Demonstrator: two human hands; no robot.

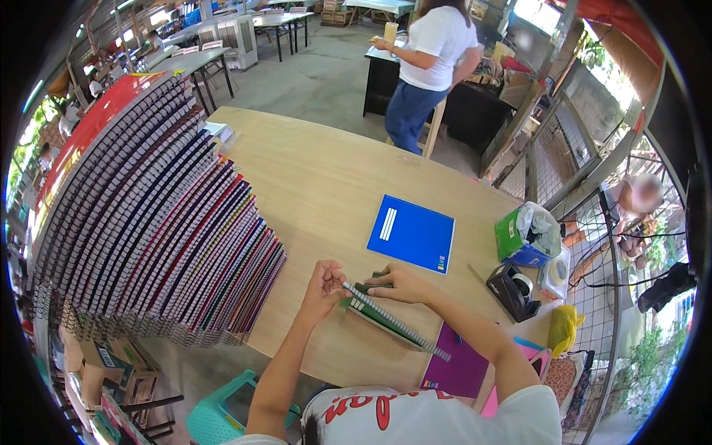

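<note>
A green spiral notebook (378, 315) stands tilted on its edge in front of me, its coil running along the top side. My left hand (324, 288) is closed, fingertips pinching at the coil's upper left end. My right hand (400, 285) is wrapped round a dark green pliers-like tool (365, 288) at that same end; fingers hide most of it. Beyond my hands lies a blue notebook (415, 233), flat on the table. A purple notebook (456, 367) lies under the lower right end of the coil, near my right forearm.
A tall, leaning stack of spiral notebooks (156, 215) fills the table's left side. At the right stand a black tape dispenser (512, 289), a green box with plastic bags (512, 236) and a yellow bag (565, 330). A teal stool (219, 411) is below; a person (434, 67) stands beyond the table (311, 141).
</note>
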